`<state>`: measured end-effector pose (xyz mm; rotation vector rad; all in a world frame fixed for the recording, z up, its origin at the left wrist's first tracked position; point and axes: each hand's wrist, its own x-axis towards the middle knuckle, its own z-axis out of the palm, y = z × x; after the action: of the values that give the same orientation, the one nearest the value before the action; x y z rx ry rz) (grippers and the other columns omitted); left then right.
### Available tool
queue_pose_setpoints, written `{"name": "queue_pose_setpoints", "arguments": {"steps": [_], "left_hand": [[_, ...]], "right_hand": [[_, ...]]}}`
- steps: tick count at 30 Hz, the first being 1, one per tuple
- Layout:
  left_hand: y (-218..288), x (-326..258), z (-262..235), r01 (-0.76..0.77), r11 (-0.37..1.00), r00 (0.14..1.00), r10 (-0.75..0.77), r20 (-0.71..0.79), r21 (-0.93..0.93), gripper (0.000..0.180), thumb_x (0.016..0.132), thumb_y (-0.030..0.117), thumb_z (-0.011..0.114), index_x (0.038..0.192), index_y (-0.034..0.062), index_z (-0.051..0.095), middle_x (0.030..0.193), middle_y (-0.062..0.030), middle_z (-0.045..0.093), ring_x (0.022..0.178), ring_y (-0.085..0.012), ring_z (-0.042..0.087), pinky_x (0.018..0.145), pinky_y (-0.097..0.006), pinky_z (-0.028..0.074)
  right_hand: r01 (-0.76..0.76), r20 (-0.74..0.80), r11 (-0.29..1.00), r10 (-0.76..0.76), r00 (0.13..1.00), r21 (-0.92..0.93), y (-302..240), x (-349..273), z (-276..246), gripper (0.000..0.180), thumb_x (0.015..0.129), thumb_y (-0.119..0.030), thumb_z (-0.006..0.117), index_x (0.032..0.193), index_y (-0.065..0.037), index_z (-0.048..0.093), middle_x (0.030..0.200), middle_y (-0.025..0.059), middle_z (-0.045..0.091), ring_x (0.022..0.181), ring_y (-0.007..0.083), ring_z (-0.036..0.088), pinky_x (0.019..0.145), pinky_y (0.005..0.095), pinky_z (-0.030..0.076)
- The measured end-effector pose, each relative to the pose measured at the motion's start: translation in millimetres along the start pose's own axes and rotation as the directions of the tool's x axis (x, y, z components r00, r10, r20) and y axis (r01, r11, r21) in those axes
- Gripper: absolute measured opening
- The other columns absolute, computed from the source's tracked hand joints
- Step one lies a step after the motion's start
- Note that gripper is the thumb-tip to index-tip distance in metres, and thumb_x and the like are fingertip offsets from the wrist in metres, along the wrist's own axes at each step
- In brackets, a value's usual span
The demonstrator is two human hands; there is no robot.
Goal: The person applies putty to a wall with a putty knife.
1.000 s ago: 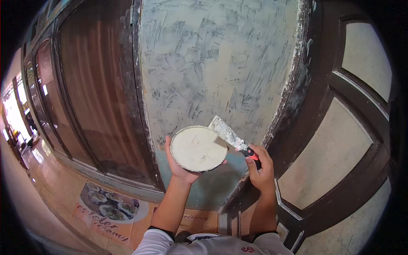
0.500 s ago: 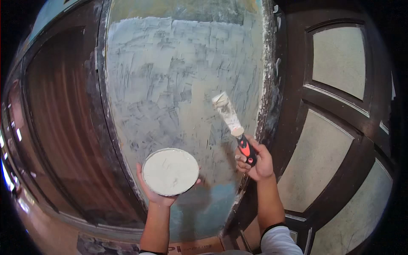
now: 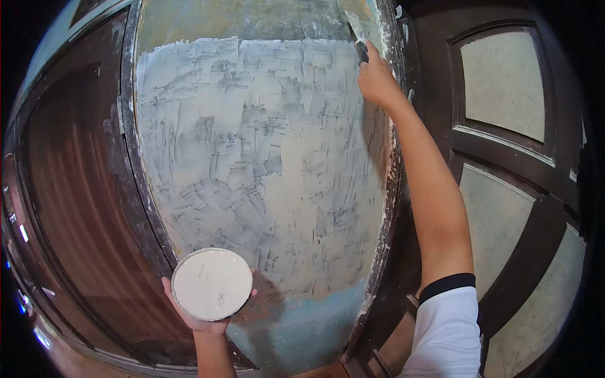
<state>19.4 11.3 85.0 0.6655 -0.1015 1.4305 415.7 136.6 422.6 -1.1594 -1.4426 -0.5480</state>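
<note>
The putty knife [image 3: 357, 34] is near the wall panel's [image 3: 252, 157] right edge, high up, on the bare strip above the pale coating; whether its blade touches the surface cannot be told. The person's right hand [image 3: 378, 79] is wrapped round the handle, hiding most of it, and the curled fingers are hard to make out. Well apart, the left hand [image 3: 209, 326] supports a round tub [image 3: 234, 314] of off-white putty [image 3: 213, 283] before the panel's lower left edge; the tub covers the palm, leaving only fingertips and the heel showing. The panel's top and the left forearm [image 3: 214, 356] are cut off by the view.
</note>
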Motion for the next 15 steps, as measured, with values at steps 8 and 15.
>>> {"name": "queue_pose_setpoints", "arguments": {"steps": [8, 15], "left_hand": [[2.1, 7.2, 0.2, -0.119, 0.993, 0.992, 0.119, 0.031, 0.026, 0.099, 0.09, 0.086, 0.039, 0.155, 0.0109, 0.042, 0.15, -0.0316, 0.046, 0.125, -0.0702, 0.046, 0.085, -0.083, 0.05], [-1.3, 14.1, -6.8, -0.14, 0.99, 0.989, 0.139, 0.054, 0.025, 0.102, 0.089, 0.088, 0.038, 0.155, 0.0099, 0.041, 0.149, -0.0349, 0.045, 0.126, -0.0684, 0.047, 0.083, -0.08, 0.052]], "right_hand": [[0.069, -0.042, 0.997, -0.067, 0.997, 0.039, 4.0, 19.1, 23.9, 0.074, 0.1, -0.014, 0.05, 0.165, -0.007, 0.013, 0.136, 0.0468, 0.042, 0.119, 0.0615, 0.051, 0.108, 0.0614, 0.041], [0.02, -0.032, 0.999, -0.019, 0.999, 0.031, -7.0, 7.3, 28.3, 0.079, 0.096, -0.01, 0.052, 0.164, -0.002, 0.011, 0.136, 0.0508, 0.037, 0.118, 0.063, 0.047, 0.111, 0.0635, 0.035]]}}
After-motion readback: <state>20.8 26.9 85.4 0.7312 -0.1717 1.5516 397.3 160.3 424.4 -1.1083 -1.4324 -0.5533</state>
